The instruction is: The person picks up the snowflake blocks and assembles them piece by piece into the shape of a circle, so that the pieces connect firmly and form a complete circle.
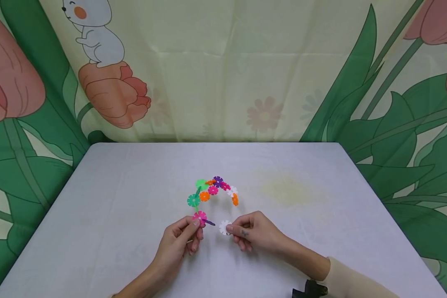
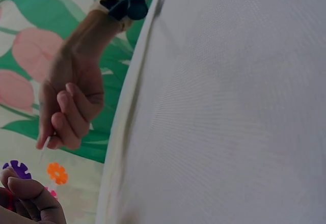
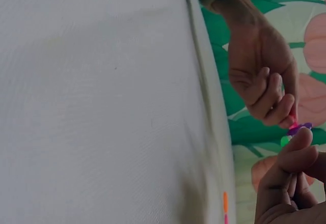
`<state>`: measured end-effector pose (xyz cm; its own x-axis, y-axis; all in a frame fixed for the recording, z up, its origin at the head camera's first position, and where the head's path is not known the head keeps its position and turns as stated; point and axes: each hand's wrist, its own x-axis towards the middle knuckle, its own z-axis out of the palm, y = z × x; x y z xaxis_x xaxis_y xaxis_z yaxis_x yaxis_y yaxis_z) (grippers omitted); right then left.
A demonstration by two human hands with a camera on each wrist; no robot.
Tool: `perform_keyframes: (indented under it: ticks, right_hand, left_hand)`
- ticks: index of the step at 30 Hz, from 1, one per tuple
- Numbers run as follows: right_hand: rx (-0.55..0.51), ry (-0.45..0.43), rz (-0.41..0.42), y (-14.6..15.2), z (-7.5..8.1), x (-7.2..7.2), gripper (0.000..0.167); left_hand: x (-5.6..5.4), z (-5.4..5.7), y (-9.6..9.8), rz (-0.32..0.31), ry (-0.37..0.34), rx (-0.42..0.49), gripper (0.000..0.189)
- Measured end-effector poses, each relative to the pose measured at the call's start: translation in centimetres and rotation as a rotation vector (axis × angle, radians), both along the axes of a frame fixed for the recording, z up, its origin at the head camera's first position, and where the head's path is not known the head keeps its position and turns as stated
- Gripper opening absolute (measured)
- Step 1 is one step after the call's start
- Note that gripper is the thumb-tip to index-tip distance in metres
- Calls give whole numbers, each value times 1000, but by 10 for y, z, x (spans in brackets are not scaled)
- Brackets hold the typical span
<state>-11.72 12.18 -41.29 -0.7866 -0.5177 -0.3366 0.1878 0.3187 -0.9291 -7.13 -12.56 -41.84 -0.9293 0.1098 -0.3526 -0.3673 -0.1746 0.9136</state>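
Note:
My left hand (image 1: 179,240) pinches a pink notched plastic disc (image 1: 200,216) at one end of a curved chain of interlocked snowflake discs. From that pink disc a purple disc (image 1: 209,222), seen edge-on, sticks out to the right. The chain arcs up and over through a green disc (image 1: 193,200) and several other colours to an orange disc (image 1: 235,200) at its far right end. Between thumb and fingers my right hand (image 1: 257,231) holds a loose white disc (image 1: 224,227), a small gap from the purple one. In the left wrist view the purple disc (image 2: 18,169) shows its notches.
The white-covered table (image 1: 134,182) spreads beneath both hands, with a faint yellowish stain (image 1: 288,188) at right. A printed curtain (image 1: 223,82) hangs behind the far edge. A black wrist device (image 1: 310,288) sits by the right sleeve (image 1: 354,279).

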Motion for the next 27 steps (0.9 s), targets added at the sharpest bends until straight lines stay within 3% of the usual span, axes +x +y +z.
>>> perform_keyframes:
  ticks: [12,27]
  right_hand:
    - [-68,-33,2,-1,8,11,45]
    - [-47,-40,16,-3,10,13,44]
  left_hand:
    - [6,-8,6,-32,2,12,32]
    - [8,-9,7,-40,-8,15,33]
